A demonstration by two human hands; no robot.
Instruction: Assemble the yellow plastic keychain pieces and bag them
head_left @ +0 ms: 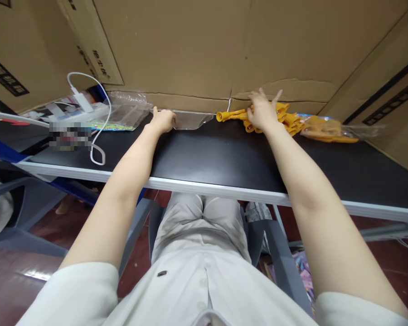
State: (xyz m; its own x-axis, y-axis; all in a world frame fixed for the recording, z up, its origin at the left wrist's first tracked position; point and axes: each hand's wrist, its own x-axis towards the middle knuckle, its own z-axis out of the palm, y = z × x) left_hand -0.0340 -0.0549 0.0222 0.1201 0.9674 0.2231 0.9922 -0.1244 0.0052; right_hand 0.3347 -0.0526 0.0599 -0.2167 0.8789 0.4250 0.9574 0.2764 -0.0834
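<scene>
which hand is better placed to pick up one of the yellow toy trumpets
Right. The right hand already rests on the yellow toy trumpets; the left hand is off on a clear plastic bag.

A black table (207, 158) with a pale front edge runs across the view, backed by cardboard. On it, from left: papers (59, 111), a white charger (82, 100) with its cable (98, 136), clear bags (129, 111), a clear tray (190, 120), yellow toys (289, 120) (some bagged).

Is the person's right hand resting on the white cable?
No, the right hand lies on the yellow plastic toys, while the white cable sits far off at the table's other end.
</scene>
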